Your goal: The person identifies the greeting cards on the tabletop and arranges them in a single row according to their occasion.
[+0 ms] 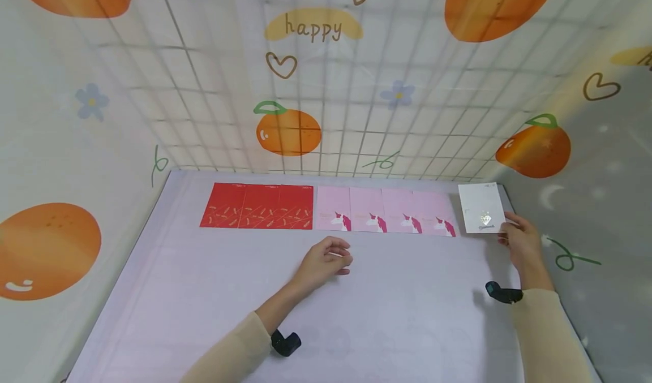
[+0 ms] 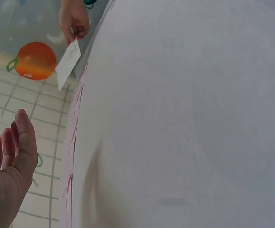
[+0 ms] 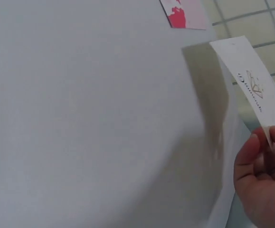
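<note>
My right hand (image 1: 523, 244) pinches a white card (image 1: 477, 208) by its lower right corner, at the right end of the table. A shiny gold diamond with small lettering below it marks the card. In the right wrist view, the card (image 3: 252, 80) is tilted above the tabletop and casts a shadow. My left hand (image 1: 325, 260) hovers over the middle of the table, its fingers loosely bent and holding nothing. Just beyond it lies a row of several pink unicorn cards (image 1: 365, 209), side by side. Left of these, three red cards (image 1: 259, 206) with gold marks lie in the same row.
The white table (image 1: 204, 304) ends at a fabric-covered wire grid (image 1: 356, 145) at the back. Fabric walls printed with oranges stand left and right, the right one (image 1: 601, 202) close to my right hand. A black strap device (image 1: 286, 344) sits at my left wrist, another (image 1: 503, 293) at my right.
</note>
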A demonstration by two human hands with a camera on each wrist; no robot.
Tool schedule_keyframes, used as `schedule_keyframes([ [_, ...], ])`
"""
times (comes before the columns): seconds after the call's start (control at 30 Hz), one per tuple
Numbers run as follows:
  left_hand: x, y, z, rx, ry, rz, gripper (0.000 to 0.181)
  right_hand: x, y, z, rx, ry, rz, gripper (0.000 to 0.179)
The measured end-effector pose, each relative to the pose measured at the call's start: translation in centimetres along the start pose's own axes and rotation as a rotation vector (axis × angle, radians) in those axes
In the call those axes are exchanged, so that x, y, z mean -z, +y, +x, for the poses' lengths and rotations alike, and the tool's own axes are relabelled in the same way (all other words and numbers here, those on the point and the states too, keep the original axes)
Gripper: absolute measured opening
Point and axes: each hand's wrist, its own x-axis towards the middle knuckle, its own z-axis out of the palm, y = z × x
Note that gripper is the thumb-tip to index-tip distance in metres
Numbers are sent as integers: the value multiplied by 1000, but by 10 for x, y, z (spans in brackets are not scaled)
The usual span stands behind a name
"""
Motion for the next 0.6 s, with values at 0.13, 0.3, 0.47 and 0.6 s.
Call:
schedule_keyframes([
  [0.13,11,4,-9,5,7,21,42,-2,4,7,-32,3,-8,51],
  [0.3,23,5,-20,15,10,62,42,-4,8,11,-40,-1,-53,53],
  [0.47,35,3,-29,28,25,88,45,-7,13,13,-44,-8,-153,54],
  [0.6,44,2,-36,27,46,83,43,-8,17,14,-35,-12,-211,53],
])
